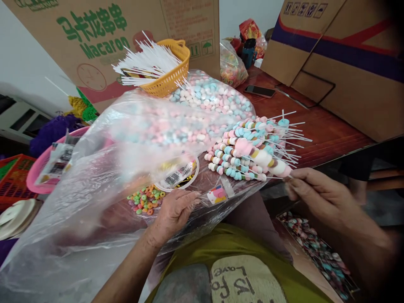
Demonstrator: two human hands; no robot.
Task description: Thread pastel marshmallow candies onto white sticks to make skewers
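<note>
My right hand (311, 189) pinches the stick end of a candy skewer (263, 160) with pink, white and brown pieces, held over a pile of finished skewers (233, 162). My left hand (181, 206) has its fingers closed on the edge of a small clear packet (216, 195) with a pink and yellow print. Beside that hand lie colourful ring candies (147, 198) and a round clear tub (178, 174) holding printed packets. Behind, pastel marshmallow candies (211, 94) fill a big clear plastic bag (104, 122).
A yellow basket (167, 80) of white sticks stands at the back before a large carton (110, 38). Another carton (341, 63) is at the right, near a phone (259, 91). A pink basket (36, 172) sits left; a box of wrapped candies (318, 252) is low right.
</note>
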